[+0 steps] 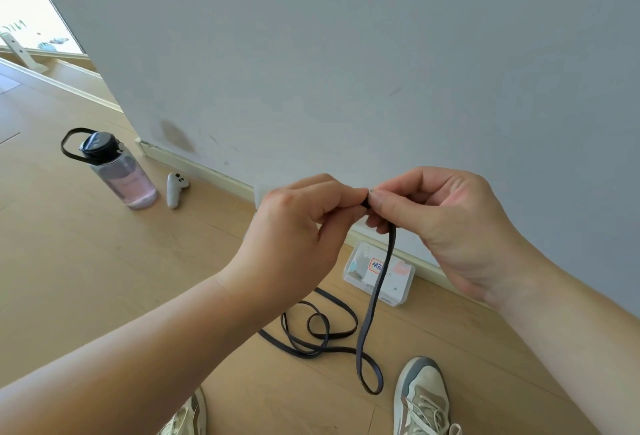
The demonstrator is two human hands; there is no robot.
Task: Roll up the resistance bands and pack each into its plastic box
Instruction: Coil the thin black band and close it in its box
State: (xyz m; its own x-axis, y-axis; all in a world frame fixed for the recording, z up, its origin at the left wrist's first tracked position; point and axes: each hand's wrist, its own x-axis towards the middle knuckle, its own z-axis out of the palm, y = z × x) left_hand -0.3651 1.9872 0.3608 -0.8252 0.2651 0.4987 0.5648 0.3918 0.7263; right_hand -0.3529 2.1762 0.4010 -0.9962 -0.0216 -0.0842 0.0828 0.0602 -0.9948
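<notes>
Left hand (304, 223) and right hand (433, 212) pinch end of dark resistance band (375, 296) between fingertips, held high, likely to start tight roll. Rest of band hangs down, loops loose on floor (104, 278) between shoes. Clear plastic box (398, 282) waits by wall baseboard, behind hanging band. Water bottle (117, 171) stands far left.

Two hands (298, 223) (446, 212), one resistance band (362, 330), one plastic box (398, 285), one bottle (117, 171) and one controller (175, 190) at nine o'clock, two shoes (422, 400) (187, 417).

bright daylight from upper left, w/ wide-angle edge warp, maybe slight softness.
</notes>
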